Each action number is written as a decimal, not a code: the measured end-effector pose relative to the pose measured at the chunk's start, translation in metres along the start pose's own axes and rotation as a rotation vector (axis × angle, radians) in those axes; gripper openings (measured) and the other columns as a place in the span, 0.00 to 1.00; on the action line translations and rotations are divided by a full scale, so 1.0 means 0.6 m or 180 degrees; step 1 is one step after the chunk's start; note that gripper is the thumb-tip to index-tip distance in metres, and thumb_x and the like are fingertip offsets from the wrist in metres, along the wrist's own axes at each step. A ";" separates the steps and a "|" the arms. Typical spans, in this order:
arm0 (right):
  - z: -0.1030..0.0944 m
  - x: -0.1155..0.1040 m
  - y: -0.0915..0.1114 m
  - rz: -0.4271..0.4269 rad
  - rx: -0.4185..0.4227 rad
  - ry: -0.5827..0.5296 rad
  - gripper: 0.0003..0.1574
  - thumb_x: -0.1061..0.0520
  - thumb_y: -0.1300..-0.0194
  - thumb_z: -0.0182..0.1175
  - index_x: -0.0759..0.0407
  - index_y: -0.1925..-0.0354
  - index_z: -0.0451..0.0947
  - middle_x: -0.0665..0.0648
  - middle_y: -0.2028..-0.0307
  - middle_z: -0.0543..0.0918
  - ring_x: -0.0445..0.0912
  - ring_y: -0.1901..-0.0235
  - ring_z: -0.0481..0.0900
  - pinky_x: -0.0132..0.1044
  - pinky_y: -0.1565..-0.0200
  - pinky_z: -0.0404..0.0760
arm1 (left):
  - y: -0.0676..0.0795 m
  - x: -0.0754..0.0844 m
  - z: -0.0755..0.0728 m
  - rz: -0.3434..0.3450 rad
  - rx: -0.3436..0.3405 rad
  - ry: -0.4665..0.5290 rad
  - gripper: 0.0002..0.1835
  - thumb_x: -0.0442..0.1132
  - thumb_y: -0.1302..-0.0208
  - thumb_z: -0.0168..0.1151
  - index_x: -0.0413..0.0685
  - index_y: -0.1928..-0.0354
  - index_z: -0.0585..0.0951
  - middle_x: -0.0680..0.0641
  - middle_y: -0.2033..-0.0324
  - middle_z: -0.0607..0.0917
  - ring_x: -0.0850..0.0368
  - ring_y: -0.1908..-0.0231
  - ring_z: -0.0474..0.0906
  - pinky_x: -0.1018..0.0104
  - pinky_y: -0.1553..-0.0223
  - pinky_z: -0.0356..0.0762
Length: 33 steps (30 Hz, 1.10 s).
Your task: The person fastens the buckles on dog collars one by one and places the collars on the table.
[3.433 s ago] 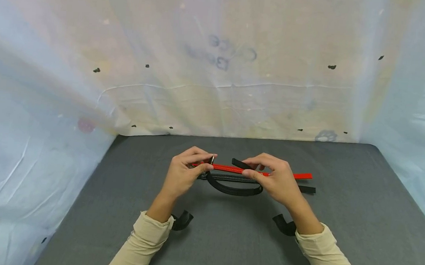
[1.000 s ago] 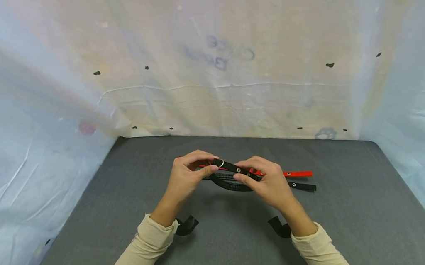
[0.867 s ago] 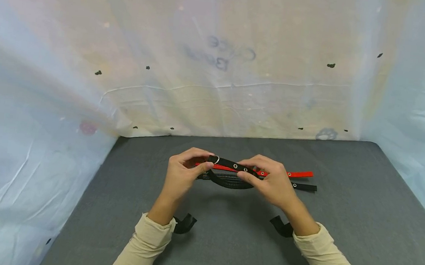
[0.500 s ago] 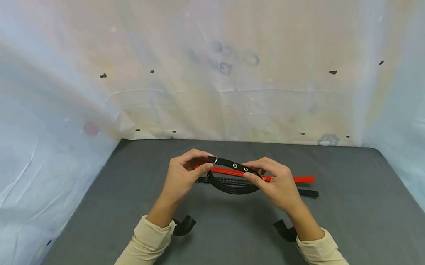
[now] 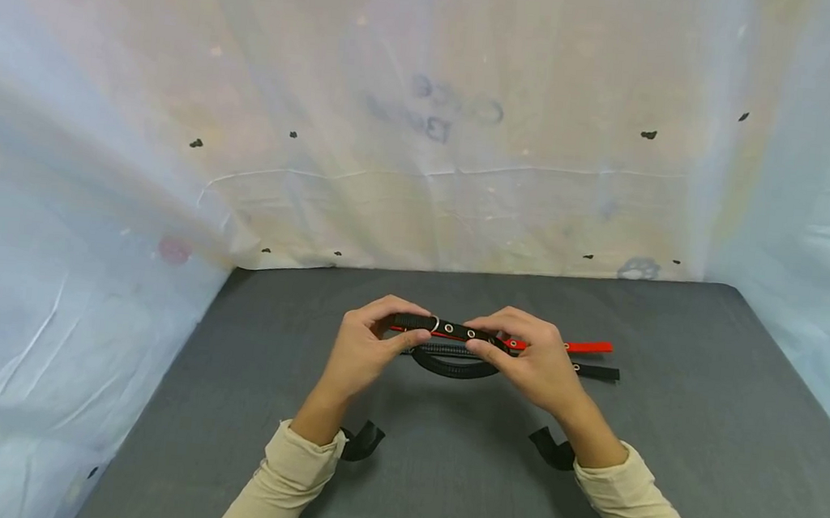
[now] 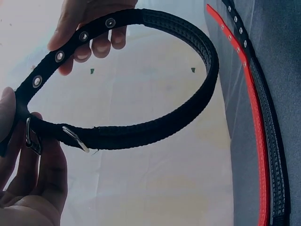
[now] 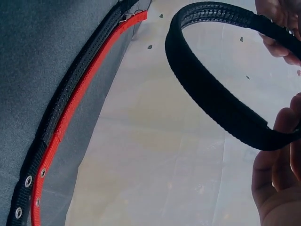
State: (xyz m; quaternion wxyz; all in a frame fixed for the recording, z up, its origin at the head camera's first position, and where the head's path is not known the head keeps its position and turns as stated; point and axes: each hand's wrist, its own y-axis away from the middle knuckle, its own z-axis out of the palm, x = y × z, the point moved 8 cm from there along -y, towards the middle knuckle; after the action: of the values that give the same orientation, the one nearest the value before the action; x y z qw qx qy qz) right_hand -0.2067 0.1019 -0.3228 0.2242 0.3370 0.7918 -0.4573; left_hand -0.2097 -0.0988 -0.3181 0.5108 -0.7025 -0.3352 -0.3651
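Observation:
Both hands hold up a black collar (image 5: 454, 369), bent into a loop with its padded part curving below. My left hand (image 5: 372, 339) pinches it by the buckle end; the buckle (image 6: 33, 136) and a metal D-ring (image 6: 76, 139) show beside the fingers in the left wrist view. With thumb and fingers my right hand (image 5: 535, 358) pinches the opposite side of the loop. A row of metal eyelets (image 5: 449, 328) spans the gap between the hands. Whether the strap runs through the buckle I cannot tell; the left fingers cover that spot.
Behind the hands, a red collar (image 5: 589, 347) and a second black collar (image 5: 599, 373) lie side by side on the grey table (image 5: 441, 489). A pale patterned sheet (image 5: 466, 173) rises at the back and sides. Black straps (image 5: 362, 442) hang under both wrists.
At first the black strap end stuck out free from the right hand; now the eyelet strip bridges both hands. Over the last half second the hands came slightly closer together.

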 end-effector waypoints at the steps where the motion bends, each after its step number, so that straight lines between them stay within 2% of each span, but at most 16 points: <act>1: 0.001 0.000 0.000 -0.0013 -0.0004 -0.0006 0.18 0.58 0.42 0.73 0.45 0.52 0.86 0.43 0.61 0.86 0.37 0.64 0.77 0.29 0.65 0.76 | 0.000 0.000 0.002 0.0019 -0.0016 -0.0004 0.12 0.33 0.41 0.72 0.41 0.55 0.86 0.42 0.59 0.86 0.59 0.60 0.83 0.66 0.54 0.83; 5: 0.004 0.000 0.001 -0.0066 -0.0017 0.0028 0.17 0.58 0.42 0.73 0.46 0.53 0.86 0.44 0.61 0.86 0.36 0.62 0.79 0.29 0.63 0.78 | 0.000 0.000 0.009 0.0070 -0.0078 0.0014 0.12 0.32 0.41 0.72 0.40 0.55 0.86 0.40 0.59 0.86 0.59 0.60 0.83 0.67 0.55 0.83; 14: 0.007 -0.006 0.001 -0.0118 -0.0067 0.0066 0.17 0.56 0.41 0.73 0.45 0.52 0.86 0.43 0.60 0.86 0.35 0.58 0.82 0.31 0.58 0.81 | 0.002 -0.013 0.019 -0.0174 -0.0077 0.0013 0.11 0.35 0.42 0.73 0.44 0.56 0.87 0.42 0.59 0.87 0.61 0.63 0.82 0.68 0.66 0.81; 18: 0.007 -0.009 0.002 -0.0184 -0.0057 0.0086 0.23 0.58 0.41 0.72 0.48 0.47 0.84 0.45 0.58 0.85 0.35 0.62 0.78 0.30 0.62 0.78 | 0.003 -0.014 0.020 -0.0235 -0.0068 0.0035 0.12 0.36 0.43 0.74 0.45 0.57 0.87 0.43 0.59 0.87 0.61 0.65 0.82 0.71 0.67 0.80; 22: 0.016 -0.017 0.003 -0.0418 -0.0194 0.0101 0.30 0.63 0.40 0.70 0.50 0.40 0.79 0.46 0.55 0.84 0.34 0.64 0.74 0.29 0.66 0.73 | 0.003 -0.015 0.020 -0.0250 -0.0093 0.0081 0.12 0.36 0.43 0.74 0.44 0.57 0.87 0.42 0.59 0.87 0.61 0.66 0.83 0.70 0.67 0.81; 26: 0.026 -0.025 0.005 -0.0626 -0.0400 0.0146 0.29 0.65 0.36 0.66 0.48 0.39 0.79 0.45 0.55 0.81 0.33 0.66 0.72 0.26 0.67 0.72 | 0.003 -0.014 0.022 -0.0220 -0.0151 0.0090 0.12 0.36 0.42 0.73 0.42 0.56 0.87 0.40 0.60 0.87 0.61 0.68 0.85 0.65 0.67 0.84; 30: 0.029 -0.025 0.005 -0.0626 -0.0487 0.0206 0.26 0.63 0.34 0.65 0.45 0.40 0.79 0.43 0.54 0.81 0.33 0.64 0.73 0.27 0.65 0.74 | 0.002 -0.016 0.021 -0.0260 -0.0141 0.0073 0.13 0.36 0.43 0.74 0.42 0.56 0.87 0.40 0.61 0.87 0.61 0.69 0.85 0.63 0.66 0.84; 33: 0.029 -0.024 0.004 -0.0617 -0.0544 0.0262 0.25 0.61 0.35 0.66 0.44 0.42 0.79 0.42 0.55 0.81 0.33 0.61 0.75 0.30 0.60 0.75 | 0.002 -0.020 0.019 -0.0353 -0.0127 0.0040 0.13 0.36 0.44 0.74 0.43 0.56 0.87 0.40 0.60 0.88 0.60 0.67 0.86 0.63 0.65 0.84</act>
State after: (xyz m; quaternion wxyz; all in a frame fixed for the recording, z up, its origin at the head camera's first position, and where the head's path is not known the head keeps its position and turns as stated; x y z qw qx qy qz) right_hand -0.1945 0.0824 -0.3228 0.1742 0.2572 0.8653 -0.3934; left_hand -0.2129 -0.0890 -0.3315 0.4778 -0.6905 -0.3630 -0.4038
